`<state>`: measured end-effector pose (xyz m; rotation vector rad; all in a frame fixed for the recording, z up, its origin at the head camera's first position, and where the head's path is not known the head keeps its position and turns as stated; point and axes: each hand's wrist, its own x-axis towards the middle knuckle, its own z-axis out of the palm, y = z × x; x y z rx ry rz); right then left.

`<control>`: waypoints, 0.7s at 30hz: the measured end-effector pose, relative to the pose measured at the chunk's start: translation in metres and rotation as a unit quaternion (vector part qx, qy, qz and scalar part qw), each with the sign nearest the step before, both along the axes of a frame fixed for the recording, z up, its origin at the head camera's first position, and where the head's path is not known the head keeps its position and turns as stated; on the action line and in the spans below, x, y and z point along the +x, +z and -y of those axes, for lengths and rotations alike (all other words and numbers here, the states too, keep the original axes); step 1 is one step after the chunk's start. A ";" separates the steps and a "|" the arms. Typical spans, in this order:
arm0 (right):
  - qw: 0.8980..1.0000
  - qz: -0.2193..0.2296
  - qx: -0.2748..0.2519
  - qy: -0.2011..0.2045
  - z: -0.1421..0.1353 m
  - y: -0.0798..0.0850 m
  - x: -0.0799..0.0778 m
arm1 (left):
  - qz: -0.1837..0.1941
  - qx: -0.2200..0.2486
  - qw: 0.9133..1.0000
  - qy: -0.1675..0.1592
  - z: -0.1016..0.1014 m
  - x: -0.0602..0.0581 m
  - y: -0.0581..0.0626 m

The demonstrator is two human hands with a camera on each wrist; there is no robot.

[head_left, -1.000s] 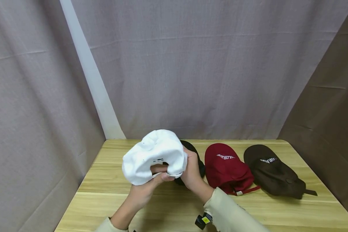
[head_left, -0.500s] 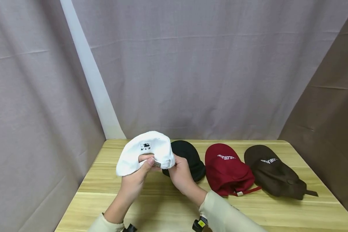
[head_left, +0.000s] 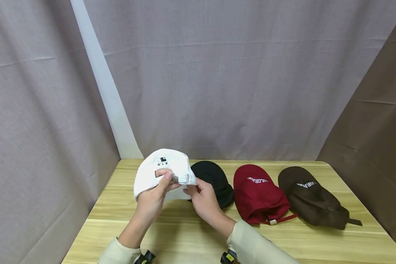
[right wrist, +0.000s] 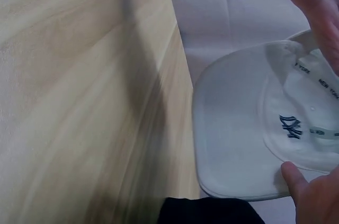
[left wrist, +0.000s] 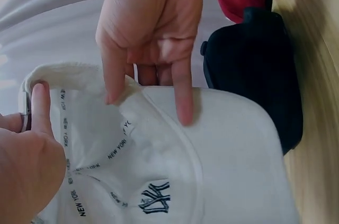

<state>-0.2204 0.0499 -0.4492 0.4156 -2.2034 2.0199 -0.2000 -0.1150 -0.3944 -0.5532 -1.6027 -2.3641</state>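
Observation:
A white baseball cap (head_left: 178, 163) is held above the table, its back with a small black MLB logo facing me. My left hand (head_left: 151, 201) pinches the back strap near the metal buckle (head_left: 175, 178), thumb on the near side. At the cap's right edge, my right hand (head_left: 205, 198) grips the fabric. In the left wrist view, the right hand's fingers (left wrist: 184, 97) straddle the edge where the crown meets the brim (left wrist: 238, 150). Printed tape and dark stitching show inside the crown. The right wrist view has the right thumb (right wrist: 292, 176) on the brim.
A black cap (head_left: 214, 179) lies partly behind the white cap and right hand. Right of it rest a red cap (head_left: 262, 194) and a dark brown cap (head_left: 311, 198) in a row. Grey curtains (head_left: 217, 84) rise behind the wooden table (head_left: 112, 216).
The white cap has turned and shifted left, so its back logo, strap and buckle now face me. Both hands moved left with it. The black cap is more exposed.

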 end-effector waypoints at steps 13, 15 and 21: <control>0.988 -0.122 0.070 -0.071 -0.012 0.016 0.006 | 0.061 -0.061 0.996 -0.018 0.007 -0.005 -0.001; 0.979 -0.167 0.092 -0.077 -0.013 0.016 0.006 | 0.074 -0.070 0.994 -0.029 0.009 -0.005 -0.002; 0.946 -0.279 0.137 -0.095 -0.017 0.010 0.006 | 0.086 -0.069 0.993 -0.030 0.010 -0.007 -0.006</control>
